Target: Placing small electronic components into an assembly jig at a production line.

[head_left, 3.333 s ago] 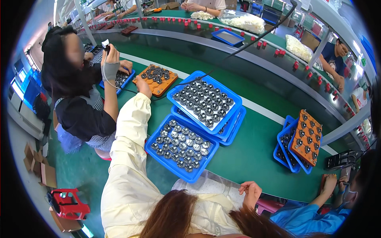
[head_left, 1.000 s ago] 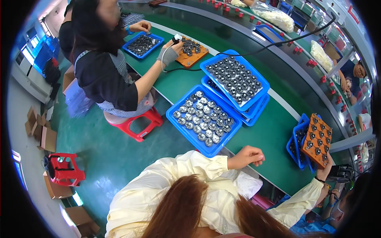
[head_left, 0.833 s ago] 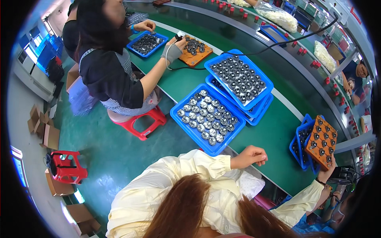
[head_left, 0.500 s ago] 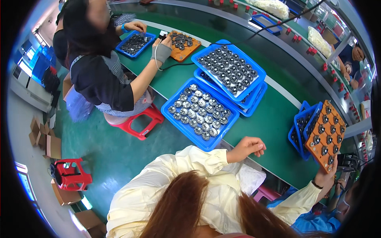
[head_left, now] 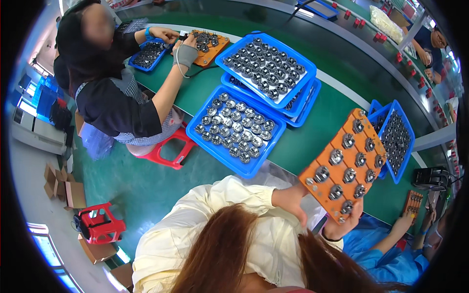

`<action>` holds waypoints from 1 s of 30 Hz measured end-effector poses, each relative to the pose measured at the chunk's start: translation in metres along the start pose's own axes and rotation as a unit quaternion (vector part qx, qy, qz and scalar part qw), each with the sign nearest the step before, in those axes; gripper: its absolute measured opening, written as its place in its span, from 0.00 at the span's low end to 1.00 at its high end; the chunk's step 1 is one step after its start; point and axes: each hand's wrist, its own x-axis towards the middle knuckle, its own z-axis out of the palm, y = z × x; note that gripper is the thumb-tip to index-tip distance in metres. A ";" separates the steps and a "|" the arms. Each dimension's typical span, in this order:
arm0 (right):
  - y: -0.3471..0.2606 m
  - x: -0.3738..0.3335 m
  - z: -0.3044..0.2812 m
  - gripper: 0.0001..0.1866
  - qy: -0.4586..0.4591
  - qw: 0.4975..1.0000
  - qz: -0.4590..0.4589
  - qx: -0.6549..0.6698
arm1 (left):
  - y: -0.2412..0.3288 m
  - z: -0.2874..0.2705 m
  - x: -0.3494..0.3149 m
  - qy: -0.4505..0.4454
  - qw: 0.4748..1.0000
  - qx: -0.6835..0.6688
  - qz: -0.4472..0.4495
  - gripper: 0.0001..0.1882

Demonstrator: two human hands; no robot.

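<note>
My right hand grips the lower edge of an orange board, which is held tilted above the bench edge. Several round metal parts with dark pins sit in rows on the board. My left hand is at the board's left corner. Its thumb is stretched out, apart from the board; its other fingers are partly hidden behind the corner. To the left, a blue tray of shiny round parts overhangs the bench edge. Behind it are stacked blue trays, the top one filled with rows of darker round parts.
Beyond the board, another blue tray of dark parts leans on a stack. A co-worker at left handles parts on another orange board; a cable runs from their wrist. Another person's blue sleeve is at lower right. Red stools stand at left.
The orange board has come left and nearer in my right hand, away from the right-hand tray stack. My left hand has moved down to the board's left corner, its thumb now spread.
</note>
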 end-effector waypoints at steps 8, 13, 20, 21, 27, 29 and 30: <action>0.043 -0.023 0.014 0.36 0.034 0.999 0.021 0.035 | 0.001 0.000 -0.001 0.112 0.819 -0.546 -0.134 0.51; 0.057 -0.033 0.002 0.34 0.026 0.996 0.073 0.032 | 0.002 -0.014 -0.001 0.149 0.787 -0.579 -0.154 0.47; 0.060 -0.029 -0.035 0.35 -0.059 0.998 -0.022 0.007 | 0.007 -0.023 0.017 0.198 0.759 -0.614 -0.084 0.41; 0.055 -0.026 -0.039 0.35 -0.056 0.998 -0.023 0.006 | 0.007 -0.024 0.019 0.197 0.758 -0.616 -0.086 0.41; 0.037 0.032 -0.053 0.35 -0.028 0.999 -0.005 0.021 | -0.021 -0.036 0.023 0.247 0.748 -0.610 -0.088 0.42; 0.033 0.052 -0.042 0.34 -0.029 0.999 0.011 0.029 | -0.030 -0.039 0.025 0.240 0.748 -0.613 -0.090 0.41; 0.031 0.058 -0.039 0.33 -0.032 0.998 0.028 0.037 | -0.031 -0.040 0.025 0.234 0.748 -0.615 -0.089 0.41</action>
